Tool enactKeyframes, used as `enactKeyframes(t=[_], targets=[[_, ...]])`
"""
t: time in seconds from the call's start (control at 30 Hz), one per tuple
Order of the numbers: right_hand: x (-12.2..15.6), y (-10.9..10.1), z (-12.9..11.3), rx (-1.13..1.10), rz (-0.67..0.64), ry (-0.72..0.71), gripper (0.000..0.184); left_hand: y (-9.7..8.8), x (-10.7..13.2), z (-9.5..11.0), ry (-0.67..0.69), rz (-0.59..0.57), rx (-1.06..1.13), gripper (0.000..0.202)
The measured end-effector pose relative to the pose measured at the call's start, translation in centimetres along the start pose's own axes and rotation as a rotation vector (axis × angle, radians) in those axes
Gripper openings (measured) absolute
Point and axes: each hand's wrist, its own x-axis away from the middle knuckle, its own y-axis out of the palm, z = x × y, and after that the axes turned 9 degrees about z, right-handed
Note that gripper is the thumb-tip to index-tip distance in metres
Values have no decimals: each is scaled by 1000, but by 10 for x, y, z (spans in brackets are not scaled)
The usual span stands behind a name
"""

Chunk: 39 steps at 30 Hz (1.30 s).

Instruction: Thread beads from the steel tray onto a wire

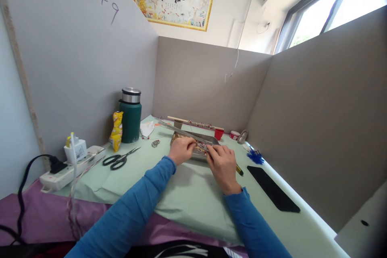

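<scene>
Both hands are over the near part of a shallow metal tray point(211, 138) that holds small gold and red beads point(180, 138). My left hand point(182, 150) is closed in a pinch at the tray's left side; what sits between its fingertips is too small to make out. Beside it, my right hand point(223, 165) is closed on the near end of long thin metal wires point(181, 130), which slant away to the far left across the tray. A dark stick with a gold band point(239, 170) pokes out from beneath my right hand, partly hidden.
Black scissors point(119, 160), a green flask point(131, 121), a yellow packet point(116, 131) and a power strip point(72, 169) are on the left. Behind the tray are a red cup point(219, 133) and a beaded rod point(199, 124). Blue tassels point(255, 156) and a black strip point(272, 189) lie right.
</scene>
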Motion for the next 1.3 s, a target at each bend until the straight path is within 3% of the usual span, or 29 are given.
enactKeyframes(t=[1.3], targets=[[1,-2,1,-47,-13,13,24,-2,-2,2,-52,-34,71,16]])
